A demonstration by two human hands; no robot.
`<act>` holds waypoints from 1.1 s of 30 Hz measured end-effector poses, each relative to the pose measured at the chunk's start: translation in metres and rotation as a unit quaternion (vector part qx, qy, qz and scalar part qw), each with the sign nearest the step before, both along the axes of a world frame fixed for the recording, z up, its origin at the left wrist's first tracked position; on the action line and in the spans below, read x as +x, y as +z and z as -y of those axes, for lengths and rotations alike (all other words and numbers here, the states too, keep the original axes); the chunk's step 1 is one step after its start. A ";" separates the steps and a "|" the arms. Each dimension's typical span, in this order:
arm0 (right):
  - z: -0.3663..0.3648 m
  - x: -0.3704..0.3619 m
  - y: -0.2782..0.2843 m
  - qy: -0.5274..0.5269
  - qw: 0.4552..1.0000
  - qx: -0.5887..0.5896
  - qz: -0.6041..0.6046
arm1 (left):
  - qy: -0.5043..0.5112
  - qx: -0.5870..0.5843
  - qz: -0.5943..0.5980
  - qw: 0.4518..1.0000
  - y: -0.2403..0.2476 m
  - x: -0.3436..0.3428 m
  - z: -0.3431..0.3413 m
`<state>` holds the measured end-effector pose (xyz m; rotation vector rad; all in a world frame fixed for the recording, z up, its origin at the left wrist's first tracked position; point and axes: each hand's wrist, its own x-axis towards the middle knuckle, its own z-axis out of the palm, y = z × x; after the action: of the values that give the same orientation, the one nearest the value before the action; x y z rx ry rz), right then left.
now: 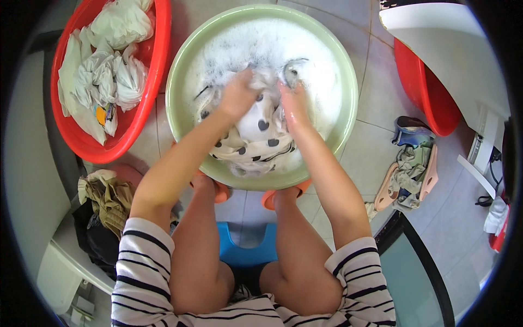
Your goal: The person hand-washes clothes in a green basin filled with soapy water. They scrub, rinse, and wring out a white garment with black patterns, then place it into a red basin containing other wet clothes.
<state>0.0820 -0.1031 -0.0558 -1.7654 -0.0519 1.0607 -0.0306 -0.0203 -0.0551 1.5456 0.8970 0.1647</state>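
Observation:
A pale green basin (348,98) full of white suds stands on the floor in front of me. In it lies a soaked white garment with dark hearts (264,124), bunched up and partly under the foam. My left hand (239,95), slightly blurred, is closed on the cloth at its far left part. Close by on the right, my right hand (293,103) grips the same garment, its fingertips partly hidden by suds and wet fabric. A greyish, foam-covered bit of cloth (291,71) shows just beyond it.
At the far left, a red basin (158,87) holds white cloth and bags. Dark and tan clothes (109,201) are piled below it. Pink slippers (430,174) with cloths on them lie to the right, near another red basin (425,87). A blue stool (248,253) is under me.

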 end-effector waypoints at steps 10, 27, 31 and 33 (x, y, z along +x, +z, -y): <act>-0.004 -0.012 0.067 -0.105 0.916 0.066 -0.381 | -0.149 0.353 0.102 0.918 0.076 0.004 0.035; 0.030 0.024 0.053 0.120 0.991 -0.031 0.052 | 0.226 0.012 -0.022 0.974 0.042 0.002 -0.034; 0.036 0.016 0.021 0.154 0.937 0.083 0.301 | 0.134 0.084 0.003 0.987 0.035 -0.005 -0.019; 0.028 0.000 0.022 0.169 0.953 0.022 0.249 | -0.111 0.171 -0.049 0.978 0.032 -0.002 0.002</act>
<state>0.0821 -0.1314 -0.0342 -1.9877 -0.7064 0.8096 -0.0329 -0.0218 -0.0233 1.9767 0.7930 0.0849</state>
